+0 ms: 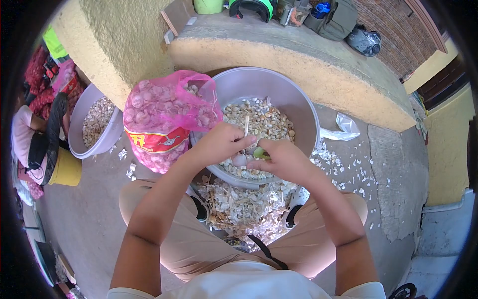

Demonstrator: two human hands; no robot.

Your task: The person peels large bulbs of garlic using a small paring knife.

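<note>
Over the wide pale basin (306, 107), my left hand (224, 143) is closed, with a pale garlic bulb (240, 160) at its fingertips. A narrow whitish strip (246, 125) sticks up beside its thumb. Close to its right, my right hand (285, 158) has its fingers curled around a small green object (259, 153), mostly covered by the fingers; I cannot tell what kind it is. Loose garlic cloves (264, 119) fill the bottom of the basin below both hands.
A pink mesh sack of garlic (159, 112) leans against the basin's left side. Peeled skins (249, 204) lie heaped between my feet. Another person (37, 134) sits at far left by a second basin (107, 144). A concrete ledge (298, 62) runs behind, holding a backpack (333, 20).
</note>
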